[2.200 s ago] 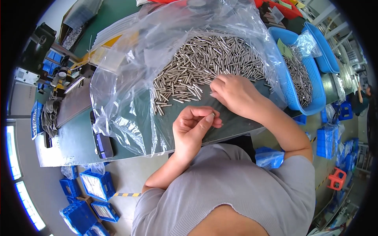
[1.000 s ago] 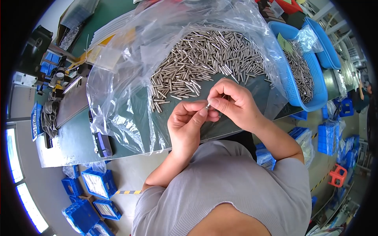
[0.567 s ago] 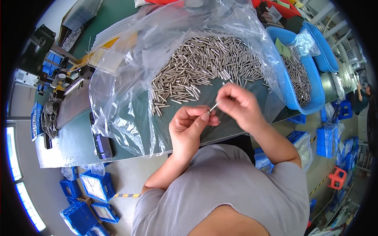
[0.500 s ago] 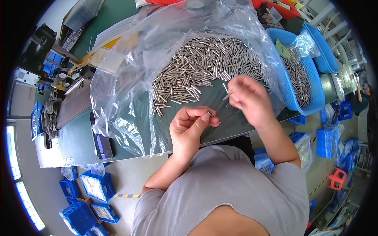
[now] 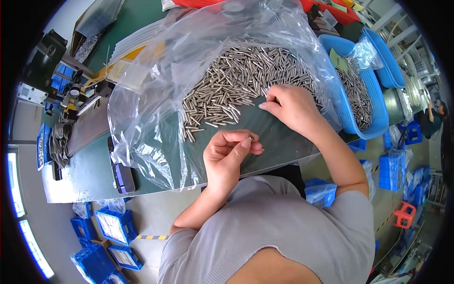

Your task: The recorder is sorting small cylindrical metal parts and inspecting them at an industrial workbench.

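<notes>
A wide heap of small grey metal pins (image 5: 222,90) lies on clear plastic sheeting on the green table. My left hand (image 5: 224,156) is at the near side of the heap, thumb pressed to the forefinger; a tiny shiny end of a metal pin (image 5: 250,137) shows between them. My right hand (image 5: 295,109) is at the heap's near edge, palm down, with thumb and forefinger curled toward each other. What lies between those fingertips, if anything, is too small to make out.
A blue basket (image 5: 381,124) of similar pins and a green slip stands at the right, another blue basket (image 5: 395,71) behind it. Loose clear plastic (image 5: 142,109) spreads leftward. A dark purple-topped box (image 5: 124,178) sits by the front edge, machinery (image 5: 73,94) farther left.
My right hand has moved left to the heap's edge and turned palm down; the pin seen in its fingers before no longer shows. My left hand has barely moved.
</notes>
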A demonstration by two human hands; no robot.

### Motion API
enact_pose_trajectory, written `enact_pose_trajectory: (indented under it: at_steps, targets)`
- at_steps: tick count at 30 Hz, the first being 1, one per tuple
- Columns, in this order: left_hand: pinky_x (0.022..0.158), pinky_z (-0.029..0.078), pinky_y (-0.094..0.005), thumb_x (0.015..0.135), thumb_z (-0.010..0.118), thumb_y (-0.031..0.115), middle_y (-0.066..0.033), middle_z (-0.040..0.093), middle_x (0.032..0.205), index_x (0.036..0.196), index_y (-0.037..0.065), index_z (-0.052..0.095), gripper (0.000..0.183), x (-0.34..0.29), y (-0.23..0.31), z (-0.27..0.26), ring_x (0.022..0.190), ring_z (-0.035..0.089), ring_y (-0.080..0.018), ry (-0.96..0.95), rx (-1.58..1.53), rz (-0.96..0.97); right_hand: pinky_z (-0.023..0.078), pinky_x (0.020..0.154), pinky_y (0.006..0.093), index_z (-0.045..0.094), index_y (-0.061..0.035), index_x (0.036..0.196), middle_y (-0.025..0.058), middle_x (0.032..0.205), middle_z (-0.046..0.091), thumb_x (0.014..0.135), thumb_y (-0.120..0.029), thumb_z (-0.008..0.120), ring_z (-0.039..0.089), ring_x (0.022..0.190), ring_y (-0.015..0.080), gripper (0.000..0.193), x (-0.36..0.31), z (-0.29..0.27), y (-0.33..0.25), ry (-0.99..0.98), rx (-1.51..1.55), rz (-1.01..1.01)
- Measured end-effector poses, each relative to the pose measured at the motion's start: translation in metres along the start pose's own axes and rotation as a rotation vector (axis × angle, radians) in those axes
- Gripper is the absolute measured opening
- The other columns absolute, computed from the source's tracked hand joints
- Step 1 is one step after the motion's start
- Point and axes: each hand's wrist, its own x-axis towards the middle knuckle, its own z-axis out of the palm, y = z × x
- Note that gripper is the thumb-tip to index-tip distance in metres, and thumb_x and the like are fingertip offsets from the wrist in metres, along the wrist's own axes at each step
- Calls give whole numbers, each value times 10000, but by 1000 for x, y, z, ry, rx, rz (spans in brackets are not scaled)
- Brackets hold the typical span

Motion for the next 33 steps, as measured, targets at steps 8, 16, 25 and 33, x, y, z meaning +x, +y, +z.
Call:
enact_pose_trajectory:
  at_steps: [8, 16, 25, 33]
  targets:
    - [721, 563, -331, 888, 529, -35, -173, 629, 959, 943, -43, 546, 58, 4, 1, 0, 779, 652, -202, 23, -30, -9, 305, 446, 221, 630, -16, 866, -34, 620, 493, 848, -118, 616, 423, 513, 49, 104, -6, -14, -20, -159, 846, 160]
    - [721, 569, -337, 892, 527, -28, -176, 634, 936, 951, -56, 541, 67, 3, 2, 0, 802, 657, -218, 36, -57, -28, 346, 504, 155, 660, -27, 937, -39, 725, 592, 848, -104, 640, 462, 594, 1, 120, -25, 0, -33, -174, 1262, 237]
    - [720, 571, -337, 889, 526, -36, -168, 634, 927, 947, -57, 549, 65, 0, 2, -2, 794, 656, -216, 33, -80, -15, 456, 613, 181, 650, -1, 911, 26, 819, 652, 851, -39, 622, 579, 712, 49, 77, -29, 16, -39, -165, 1293, 155]
    - [722, 566, -332, 887, 519, -47, -165, 636, 915, 942, -62, 549, 64, 4, 1, 1, 790, 657, -218, 18, -5, 1, 485, 630, 198, 638, 7, 917, 30, 798, 640, 854, -27, 616, 591, 708, 64, 74, -31, 12, -33, -203, 1196, 119]
